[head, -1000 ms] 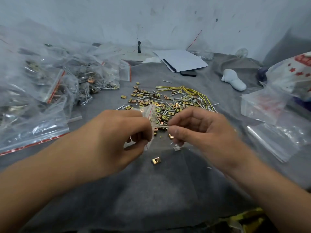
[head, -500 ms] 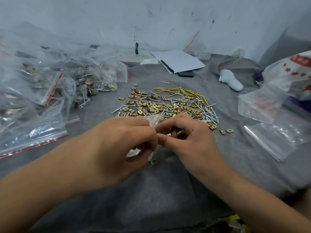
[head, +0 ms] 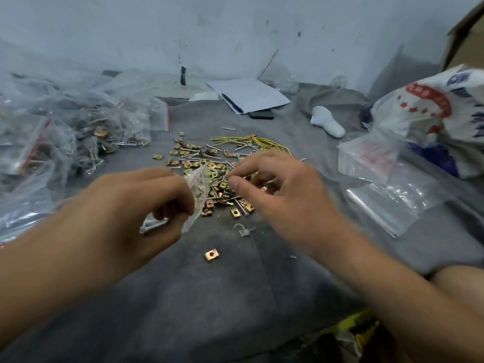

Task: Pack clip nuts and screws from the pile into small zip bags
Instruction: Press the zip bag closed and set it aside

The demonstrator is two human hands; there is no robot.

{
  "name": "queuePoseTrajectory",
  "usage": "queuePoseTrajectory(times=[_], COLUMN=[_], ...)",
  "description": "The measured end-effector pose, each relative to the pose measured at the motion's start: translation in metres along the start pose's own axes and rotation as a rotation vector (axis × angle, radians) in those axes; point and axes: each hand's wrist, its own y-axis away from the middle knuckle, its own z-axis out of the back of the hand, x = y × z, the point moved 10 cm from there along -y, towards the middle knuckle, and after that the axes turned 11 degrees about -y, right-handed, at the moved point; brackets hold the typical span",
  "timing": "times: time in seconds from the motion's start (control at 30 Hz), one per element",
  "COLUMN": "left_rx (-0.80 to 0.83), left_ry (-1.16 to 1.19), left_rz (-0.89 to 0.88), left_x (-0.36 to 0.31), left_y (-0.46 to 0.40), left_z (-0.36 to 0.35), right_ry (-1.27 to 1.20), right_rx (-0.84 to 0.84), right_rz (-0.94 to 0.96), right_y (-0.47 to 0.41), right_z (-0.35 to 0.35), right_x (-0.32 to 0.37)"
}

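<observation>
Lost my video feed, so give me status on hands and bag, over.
Left hand grips small zip bag, mouth toward pile. Right hand over pile, fingertips pinching at a screw. One clip nut lying loose on the near cloth.

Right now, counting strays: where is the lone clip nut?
In the head view, the lone clip nut lies on the grey cloth, nearer than the pile, between both forearms.

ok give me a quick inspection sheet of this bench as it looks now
surface: grey cloth, wrinkled
job's things: pile of clip nuts and screws; small zip bag; one stray clip nut nearer the person
clutter: filled bags at left, empty bags at right, paper, white object
grippers: left hand grips the zip bag; right hand over the pile, fingers pinching
cables: yellow wires on the pile
surroundings: scuffed wall
</observation>
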Motion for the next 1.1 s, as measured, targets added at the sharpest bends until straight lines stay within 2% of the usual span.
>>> queuePoseTrajectory(times=[0.1, 0.23, 0.43, 0.6, 0.7, 0.8, 0.87, 0.93, 1.03, 1.1], left_rx=[-0.034, -0.064, -0.056, 0.024, -0.032, -0.054, -0.039, -0.003, 0.042, 0.047], left_ry=[0.021, 0.030, 0.030, 0.084, 0.096, 0.078, 0.024, -0.021, -0.047, -0.044], left_rz=[0.021, 0.025, 0.065, 0.058, 0.065, 0.081, 0.087, 0.089, 0.089, 0.098], left_x=[0.004, 0.001, 0.000, -0.003, -0.007, -0.008, -0.008, -0.012, -0.019, -0.020], left_y=[0.001, -0.002, -0.002, 0.000, -0.002, -0.002, -0.001, -0.001, -0.002, -0.002], left_z=[0.004, 0.008, 0.009, -0.004, 0.001, 0.011, 0.011, 0.007, 0.003, 0.003], right_ry=[0.308, 0.618, 0.694, 0.614, 0.623, 0.576, 0.431, 0.173, -0.143, -0.241], right_rx=[-0.188, -0.043, -0.023, -0.062, -0.093, -0.142, -0.185, -0.174, -0.061, 0.039], right_rz=[-0.214, -0.552, -0.550, -0.517, -0.475, -0.353, -0.243, -0.122, 0.056, 0.068], right_y=[-0.012, -0.010, -0.016, -0.011, -0.008, -0.008, -0.006, -0.001, 0.013, 0.021], right_z=[0.067, 0.093, 0.085, 0.091, 0.095, 0.091, 0.080, 0.059, 0.022, 0.000], right_x=[-0.046, -0.110, -0.117, -0.118, -0.110, -0.090, -0.069, -0.040, 0.008, 0.018])
